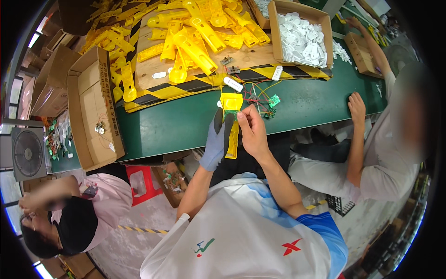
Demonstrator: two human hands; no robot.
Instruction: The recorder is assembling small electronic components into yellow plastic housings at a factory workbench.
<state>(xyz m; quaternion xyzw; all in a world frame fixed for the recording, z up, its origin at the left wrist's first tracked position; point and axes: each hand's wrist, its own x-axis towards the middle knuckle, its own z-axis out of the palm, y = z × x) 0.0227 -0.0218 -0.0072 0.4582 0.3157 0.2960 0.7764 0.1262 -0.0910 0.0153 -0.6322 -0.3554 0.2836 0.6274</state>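
Note:
My left hand (216, 142), in a grey-blue glove with dark fingers, is wrapped round a long yellow plastic shell (232, 100) held over the near edge of the green table. A small green circuit board (229, 113) shows at the shell, between my hands. My bare right hand (253, 133) has thumb and forefinger pinched at the board's right side; what lies between those fingertips is hidden. Thin red and yellow wires run to a small dark part (253, 99) and loose green boards (274, 100) just beyond. A white oblong piece (233, 84) lies behind the shell.
Yellow shells (200, 49) are heaped on a wooden board (148, 76) edged with black-yellow tape. A carton (273, 28) of white pieces stands at the back right, a long open carton (109, 135) at left. Co-workers (385, 139) sit on both sides; a red stool (141, 185) stands lower left.

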